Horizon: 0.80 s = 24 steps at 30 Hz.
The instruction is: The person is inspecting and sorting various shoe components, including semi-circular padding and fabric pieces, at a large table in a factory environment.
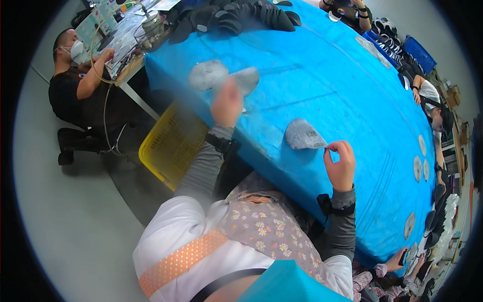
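Note:
My right hand [342, 163] is closed in a pinch on the narrow tip of a grey felt-like piece [303, 135]. The piece is rounded at its far end and is held at the near part of the blue-covered table [297, 90]. Farther left, my left hand [226, 103] reaches over the table edge, blurred, so its fingers do not show clearly. Just beyond it lie a grey rounded piece [209, 74] and a second grey piece [247, 80], close together; the hand partly covers the second. Whether it touches or grips either one cannot be made out.
A yellow plastic basket [173, 141] stands below the table's left edge. Dark curved pieces [236, 17] are heaped at the far edge. More grey pieces [417, 168] lie along the right side. A masked person [75, 85] sits at a workbench on the left; others work across the table.

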### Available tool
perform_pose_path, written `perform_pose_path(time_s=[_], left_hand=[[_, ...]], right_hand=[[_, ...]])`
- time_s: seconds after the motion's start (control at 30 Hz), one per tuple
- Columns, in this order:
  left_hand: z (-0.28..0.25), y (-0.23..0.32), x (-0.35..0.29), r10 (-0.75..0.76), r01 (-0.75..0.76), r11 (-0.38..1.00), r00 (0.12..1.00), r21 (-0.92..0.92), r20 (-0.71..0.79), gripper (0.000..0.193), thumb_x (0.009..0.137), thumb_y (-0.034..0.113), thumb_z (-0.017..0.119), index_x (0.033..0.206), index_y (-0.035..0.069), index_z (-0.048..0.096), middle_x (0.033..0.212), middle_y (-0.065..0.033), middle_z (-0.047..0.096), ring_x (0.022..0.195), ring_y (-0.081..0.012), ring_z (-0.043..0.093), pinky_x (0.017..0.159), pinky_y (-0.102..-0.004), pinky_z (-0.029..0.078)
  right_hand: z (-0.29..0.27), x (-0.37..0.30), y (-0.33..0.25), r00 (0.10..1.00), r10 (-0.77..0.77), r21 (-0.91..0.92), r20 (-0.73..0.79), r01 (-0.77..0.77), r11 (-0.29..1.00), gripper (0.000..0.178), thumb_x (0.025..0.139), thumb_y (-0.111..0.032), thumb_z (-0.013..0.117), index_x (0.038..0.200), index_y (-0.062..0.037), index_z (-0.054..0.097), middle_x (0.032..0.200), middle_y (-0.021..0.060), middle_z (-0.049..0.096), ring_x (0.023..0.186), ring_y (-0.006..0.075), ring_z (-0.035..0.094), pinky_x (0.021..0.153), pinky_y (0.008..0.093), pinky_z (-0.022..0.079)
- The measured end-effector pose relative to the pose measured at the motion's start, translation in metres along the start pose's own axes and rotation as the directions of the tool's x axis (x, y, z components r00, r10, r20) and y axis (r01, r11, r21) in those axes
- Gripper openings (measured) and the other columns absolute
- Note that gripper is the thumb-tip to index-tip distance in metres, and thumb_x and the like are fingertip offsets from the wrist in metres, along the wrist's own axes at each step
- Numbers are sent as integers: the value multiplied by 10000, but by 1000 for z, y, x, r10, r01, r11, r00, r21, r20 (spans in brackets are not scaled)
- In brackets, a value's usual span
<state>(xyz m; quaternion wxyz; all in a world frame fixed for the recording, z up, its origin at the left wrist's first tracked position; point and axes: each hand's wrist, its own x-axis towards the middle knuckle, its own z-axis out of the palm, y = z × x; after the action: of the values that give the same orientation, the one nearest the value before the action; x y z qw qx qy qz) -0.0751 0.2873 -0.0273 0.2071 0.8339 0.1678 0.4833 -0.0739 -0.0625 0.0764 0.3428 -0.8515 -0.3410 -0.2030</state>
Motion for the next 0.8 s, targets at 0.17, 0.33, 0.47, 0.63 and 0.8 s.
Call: perform_pose_path(time_s=[0.17, 0.33, 0.47, 0.63, 0.8], left_hand=[[-1, 5, 2, 43, -50, 992, 997, -119, -56, 447, 896, 92, 639, 1321, 86, 501, 846, -25, 562, 732, -181, 552, 622, -335, 488], [-8, 10, 3, 216, -216, 976, 970, 11, -108, 521, 871, 80, 655, 1345, 48, 442, 1015, -108, 475, 804, -205, 441, 680, -359, 451], [-12, 14, 4, 207, -200, 977, 974, 79, -91, 601, 820, 143, 718, 1349, 94, 439, 1155, -129, 460, 1027, -280, 430, 848, -449, 416], [-15, 13, 5, 331, -273, 907, 933, 321, -144, 676, 779, 263, 761, 1352, 116, 434, 1323, -127, 420, 1256, -326, 364, 1001, -549, 316], [-18, 9, -4, 267, -222, 930, 956, 293, -121, 657, 805, 221, 728, 1368, 115, 408, 1378, -129, 397, 1296, -342, 372, 1003, -564, 332]], right_hand=[[-19, -48, 13, 978, 165, 127, -131, -148, 981, 135, 755, 63, 663, 844, 3, 582, 814, 106, 581, 747, 226, 581, 670, 317, 481], [-17, -92, 37, 924, 327, 207, -197, -286, 935, 121, 785, 56, 655, 878, 3, 596, 802, 78, 595, 732, 176, 574, 671, 296, 471], [-10, -112, 51, 868, 427, 262, -252, -364, 894, 103, 815, 40, 652, 900, 0, 608, 775, 56, 608, 713, 144, 573, 672, 287, 474], [-8, -115, 55, 847, 456, 337, -274, -360, 870, 94, 827, 28, 664, 901, 0, 612, 774, 45, 616, 705, 126, 572, 673, 267, 476], [-9, -114, 54, 842, 462, 330, -280, -368, 870, 96, 825, 24, 669, 902, 3, 614, 773, 46, 623, 697, 126, 573, 665, 270, 479]])
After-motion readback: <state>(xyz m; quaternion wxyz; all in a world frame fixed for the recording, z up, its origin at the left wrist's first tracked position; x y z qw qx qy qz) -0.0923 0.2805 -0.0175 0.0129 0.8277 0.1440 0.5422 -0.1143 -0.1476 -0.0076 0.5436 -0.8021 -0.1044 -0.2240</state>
